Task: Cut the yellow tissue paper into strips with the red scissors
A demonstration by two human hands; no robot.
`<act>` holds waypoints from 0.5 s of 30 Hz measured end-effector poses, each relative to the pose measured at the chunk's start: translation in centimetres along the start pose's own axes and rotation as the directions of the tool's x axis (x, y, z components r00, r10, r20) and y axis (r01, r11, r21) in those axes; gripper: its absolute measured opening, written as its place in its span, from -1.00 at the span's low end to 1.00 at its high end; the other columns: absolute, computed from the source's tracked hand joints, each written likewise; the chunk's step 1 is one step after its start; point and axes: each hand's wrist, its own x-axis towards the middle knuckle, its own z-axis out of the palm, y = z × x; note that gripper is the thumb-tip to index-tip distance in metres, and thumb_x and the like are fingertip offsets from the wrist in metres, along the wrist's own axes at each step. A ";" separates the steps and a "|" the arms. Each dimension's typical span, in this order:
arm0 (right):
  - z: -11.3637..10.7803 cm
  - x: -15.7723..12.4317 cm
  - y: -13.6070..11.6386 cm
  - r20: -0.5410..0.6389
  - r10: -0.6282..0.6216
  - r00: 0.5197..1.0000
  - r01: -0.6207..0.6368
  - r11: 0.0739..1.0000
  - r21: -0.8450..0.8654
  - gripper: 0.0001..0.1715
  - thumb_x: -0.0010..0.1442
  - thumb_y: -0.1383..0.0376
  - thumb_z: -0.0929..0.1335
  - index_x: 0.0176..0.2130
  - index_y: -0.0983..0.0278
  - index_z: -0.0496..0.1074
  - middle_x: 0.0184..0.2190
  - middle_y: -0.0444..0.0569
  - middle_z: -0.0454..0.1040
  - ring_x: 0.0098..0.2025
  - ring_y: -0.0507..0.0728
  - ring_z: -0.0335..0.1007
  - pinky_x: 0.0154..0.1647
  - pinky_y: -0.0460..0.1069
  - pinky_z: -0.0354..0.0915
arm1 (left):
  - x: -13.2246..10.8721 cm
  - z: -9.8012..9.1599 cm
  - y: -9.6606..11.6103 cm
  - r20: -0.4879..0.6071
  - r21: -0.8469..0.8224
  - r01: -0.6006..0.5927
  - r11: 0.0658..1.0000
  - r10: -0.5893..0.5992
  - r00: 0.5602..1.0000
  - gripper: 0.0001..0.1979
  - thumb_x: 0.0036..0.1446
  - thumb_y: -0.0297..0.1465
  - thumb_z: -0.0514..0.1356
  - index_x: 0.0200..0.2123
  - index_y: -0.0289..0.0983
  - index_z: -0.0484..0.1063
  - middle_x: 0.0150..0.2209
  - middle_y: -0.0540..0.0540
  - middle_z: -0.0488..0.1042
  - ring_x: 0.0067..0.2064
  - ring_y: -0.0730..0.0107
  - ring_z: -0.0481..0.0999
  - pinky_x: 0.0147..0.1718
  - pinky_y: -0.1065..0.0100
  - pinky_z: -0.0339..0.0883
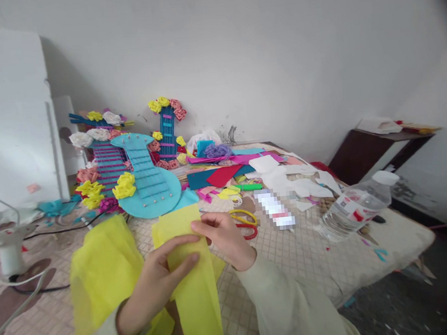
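A long yellow strip of thin material hangs down toward me between my hands. My left hand lies across its left side, thumb and fingers closed on it. Near the strip's upper right edge, my right hand pinches the material between thumb and fingers. More yellow sheets are spread on the table to the left. Just behind the strip stands a light-blue harp-like shape with strings and a yellow flower. Scissors with yellow and red handles lie right beside my right hand, partly hidden by it.
Decorated shapes with paper flowers lean at the back. A glue gun with cables stands at the left. Coloured and white scraps, a blurred phone-like object and a water bottle occupy the right side of the covered table.
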 end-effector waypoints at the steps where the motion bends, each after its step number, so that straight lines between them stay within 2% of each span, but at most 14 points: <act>1: 0.0 0.1 0.1 0.001 0.001 1.000 -0.001 1.000 -0.001 -0.67 0.02 0.18 0.38 -0.62 0.30 0.30 -0.68 -0.22 0.17 -0.59 -0.04 0.04 -0.56 -0.08 -0.02 | 0.0 0.0 0.1 -0.006 0.007 0.025 1.000 -0.025 1.000 -0.75 0.01 -0.22 0.25 -0.19 -0.09 0.52 -0.12 -0.05 0.56 -0.08 0.13 0.50 -0.02 0.16 0.34; 7: 0.0 0.6 0.5 0.022 0.013 1.000 -0.013 1.000 -0.008 -0.60 0.00 0.15 0.40 -0.64 0.29 0.21 -0.66 -0.24 0.10 -0.58 -0.05 -0.04 -0.57 -0.09 -0.06 | 0.3 0.0 0.7 0.016 0.037 0.092 0.995 -0.093 0.996 -0.68 -0.10 -0.20 0.32 -0.19 -0.03 0.54 -0.13 -0.02 0.58 -0.07 0.08 0.51 -0.01 0.15 0.32; 11: 0.1 1.2 0.4 0.034 0.001 0.999 0.001 0.999 -0.044 -0.63 0.07 0.09 0.34 -0.57 0.28 0.26 -0.66 -0.24 0.12 -0.59 -0.04 0.02 -0.57 -0.09 0.01 | 0.3 -0.8 1.1 0.005 0.038 0.105 0.994 -0.105 0.994 -0.67 -0.11 -0.22 0.33 -0.19 -0.02 0.55 -0.15 -0.01 0.59 -0.10 0.10 0.52 -0.02 0.20 0.35; 13: -0.2 1.8 0.7 0.036 -0.015 0.999 0.019 0.994 -0.103 -0.63 0.12 0.06 0.29 -0.50 0.29 0.33 -0.65 -0.23 0.16 -0.58 -0.02 0.07 -0.54 -0.09 0.06 | 0.0 -1.9 1.0 -0.027 0.011 0.123 0.992 -0.122 0.992 -0.67 -0.14 -0.22 0.35 -0.20 -0.03 0.55 -0.15 0.00 0.59 -0.13 0.13 0.54 -0.10 0.26 0.41; 15: -0.8 2.3 1.5 0.062 -0.025 0.998 0.037 0.978 -0.207 -0.68 0.13 0.11 0.29 -0.44 0.30 0.39 -0.60 -0.19 0.26 -0.53 -0.01 0.16 -0.48 -0.08 0.10 | -0.4 -3.4 0.7 -0.081 -0.073 0.160 0.984 -0.165 0.983 -0.64 -0.19 -0.23 0.38 -0.22 -0.05 0.56 -0.18 0.01 0.59 -0.24 0.16 0.57 -0.31 0.35 0.49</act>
